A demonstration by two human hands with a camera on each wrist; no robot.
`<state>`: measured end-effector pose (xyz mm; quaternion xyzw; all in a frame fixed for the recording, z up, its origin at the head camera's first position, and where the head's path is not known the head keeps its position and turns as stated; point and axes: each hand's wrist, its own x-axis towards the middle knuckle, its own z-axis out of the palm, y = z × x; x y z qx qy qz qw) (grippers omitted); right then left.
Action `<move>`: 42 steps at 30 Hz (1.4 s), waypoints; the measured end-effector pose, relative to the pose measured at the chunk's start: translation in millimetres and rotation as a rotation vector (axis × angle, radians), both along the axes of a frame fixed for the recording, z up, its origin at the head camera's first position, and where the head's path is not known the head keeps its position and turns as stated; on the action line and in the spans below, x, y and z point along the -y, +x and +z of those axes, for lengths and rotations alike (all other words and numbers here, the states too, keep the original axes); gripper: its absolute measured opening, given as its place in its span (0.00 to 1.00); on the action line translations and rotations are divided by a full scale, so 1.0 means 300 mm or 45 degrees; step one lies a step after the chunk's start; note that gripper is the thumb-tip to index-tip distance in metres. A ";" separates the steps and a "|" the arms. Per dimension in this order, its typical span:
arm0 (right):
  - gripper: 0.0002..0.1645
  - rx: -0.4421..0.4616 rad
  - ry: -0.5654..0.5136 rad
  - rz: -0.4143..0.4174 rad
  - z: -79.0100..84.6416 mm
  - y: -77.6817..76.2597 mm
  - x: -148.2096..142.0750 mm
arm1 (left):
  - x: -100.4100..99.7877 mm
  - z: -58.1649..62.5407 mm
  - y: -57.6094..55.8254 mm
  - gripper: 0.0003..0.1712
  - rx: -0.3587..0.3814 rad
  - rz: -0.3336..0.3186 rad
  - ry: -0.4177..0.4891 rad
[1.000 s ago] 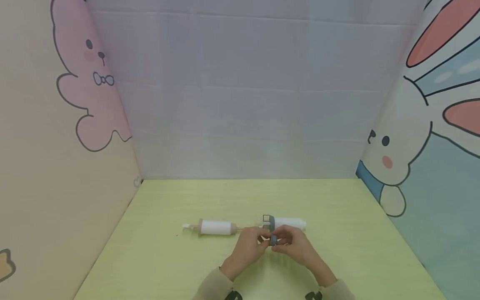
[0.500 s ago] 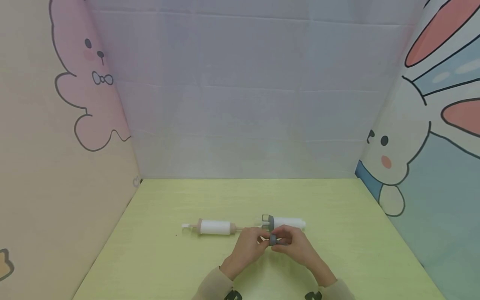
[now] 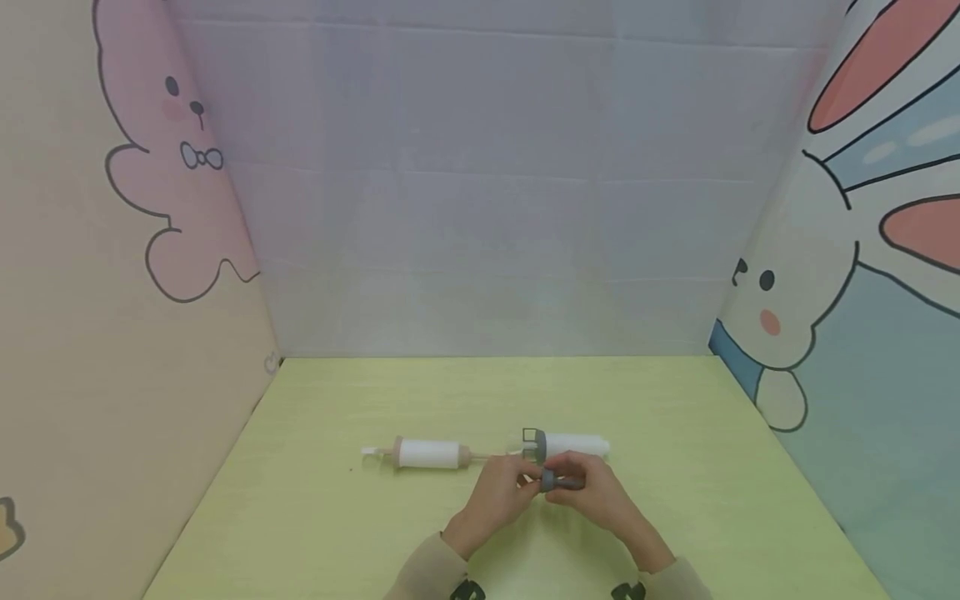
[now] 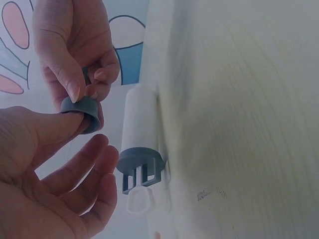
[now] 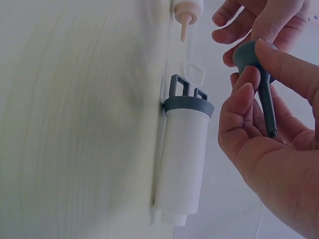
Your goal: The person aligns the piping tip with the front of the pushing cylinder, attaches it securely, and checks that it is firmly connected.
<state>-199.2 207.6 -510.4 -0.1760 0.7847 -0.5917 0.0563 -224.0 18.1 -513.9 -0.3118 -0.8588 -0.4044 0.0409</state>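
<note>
Though its stem (image 5: pixel 267 104) is slim, the blue-gray nozzle (image 5: pixel 245 56) flares cup-like.

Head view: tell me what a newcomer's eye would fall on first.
Probably the big cartoon rabbit on the right wall, with a pink cartoon figure on the left wall. Next, the left hand and right hand, both holding a small grey nozzle piece above the yellow-green table. A white cylinder lies just beyond them.
</note>
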 end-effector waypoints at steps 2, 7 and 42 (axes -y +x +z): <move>0.19 -0.001 0.002 0.000 -0.001 0.002 -0.006 | -0.004 -0.001 0.000 0.05 -0.013 -0.003 0.008; 0.20 0.022 -0.018 -0.007 0.000 0.008 -0.022 | -0.009 -0.010 -0.010 0.05 -0.041 -0.009 0.030; 0.23 0.005 0.113 -0.150 -0.033 0.038 -0.100 | -0.086 0.028 -0.197 0.35 -0.194 0.143 -0.518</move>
